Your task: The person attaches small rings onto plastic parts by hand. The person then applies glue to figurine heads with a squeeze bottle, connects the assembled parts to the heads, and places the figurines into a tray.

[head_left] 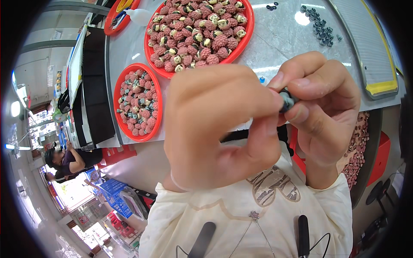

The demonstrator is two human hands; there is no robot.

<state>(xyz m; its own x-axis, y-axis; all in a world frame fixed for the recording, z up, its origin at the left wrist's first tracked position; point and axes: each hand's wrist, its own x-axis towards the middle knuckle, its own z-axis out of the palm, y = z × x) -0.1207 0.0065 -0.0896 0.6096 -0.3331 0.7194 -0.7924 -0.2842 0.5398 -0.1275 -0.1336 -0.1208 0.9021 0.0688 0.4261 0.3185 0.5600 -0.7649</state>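
The right hand point(329, 118) pinches a small dark part point(285, 102) just right of the left hand's point(200, 116) fingertips point(272, 103), whose own hold I cannot tell.

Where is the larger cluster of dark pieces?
The cluster lies at the head view's upper right, beyond the right hand, left of the yellow-edged panel.

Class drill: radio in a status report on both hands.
Right hand pinches small dark part. Left hand blurred, at the part, grip unclear. Both hands partly block it.
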